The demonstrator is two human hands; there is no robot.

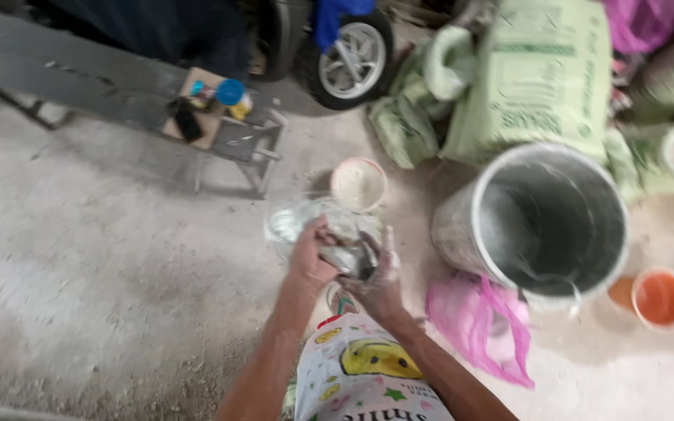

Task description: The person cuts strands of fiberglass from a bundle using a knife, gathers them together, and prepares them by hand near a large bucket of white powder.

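Both hands, left hand (311, 257) and right hand (380, 282), grasp a clear plastic bag (329, 226) above the concrete floor (103, 257), beside a large bucket (540, 218). The film appears thin, light, slippery; grip bunched folds.

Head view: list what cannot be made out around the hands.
- Clear plastic bag: contents lost to motion blur.
- Left hand and right hand: each grip is smeared; the dark thing between them is unidentifiable.
- Large grey bucket: bottom in shadow.
- Bench items: too small and blurred to tell.
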